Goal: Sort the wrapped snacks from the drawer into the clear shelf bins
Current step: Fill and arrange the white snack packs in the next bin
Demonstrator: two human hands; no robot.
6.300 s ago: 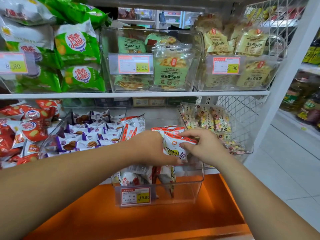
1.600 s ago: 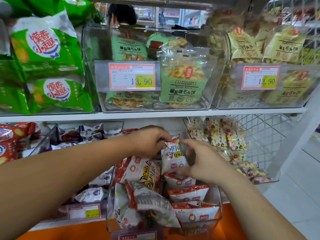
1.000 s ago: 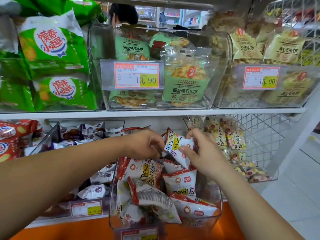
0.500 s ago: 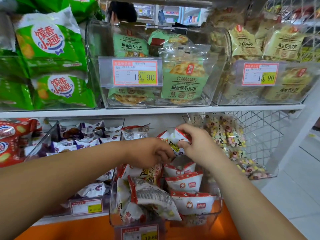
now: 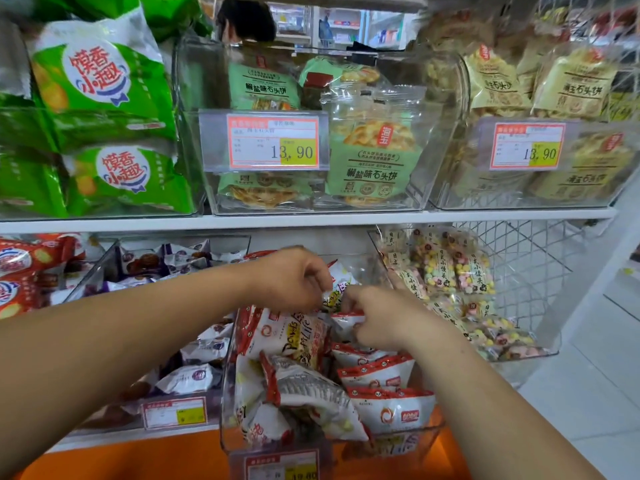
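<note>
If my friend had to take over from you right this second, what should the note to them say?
Left hand: pinches a red-and-white snack packet over the back of the clear bin.
Right hand: pinches the same packet's lower edge.
Done: a neat row of packets stands along the bin's right side; a loose pile fills its left side.
Left: probably tuck this packet in behind the row. Whether more wait in the drawer is out of view.
</note>
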